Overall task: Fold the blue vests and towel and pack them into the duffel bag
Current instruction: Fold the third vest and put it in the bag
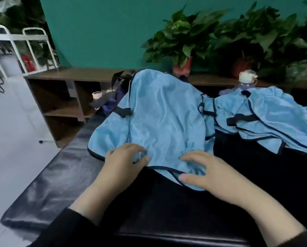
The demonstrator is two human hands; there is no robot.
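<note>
A light blue vest with dark trim lies spread over a black padded surface, its far part draped over a dark duffel bag that shows only at the vest's left edge. My left hand pinches the vest's near hem between thumb and fingers. My right hand grips the same hem a little to the right, thumb under the cloth. More blue vests lie in a loose heap at the right. No towel is visible.
A plastic bottle with a white cap stands behind the heap. A brown shelf unit runs along the green wall, with potted plants on top. White metal frames stand far left above grey floor.
</note>
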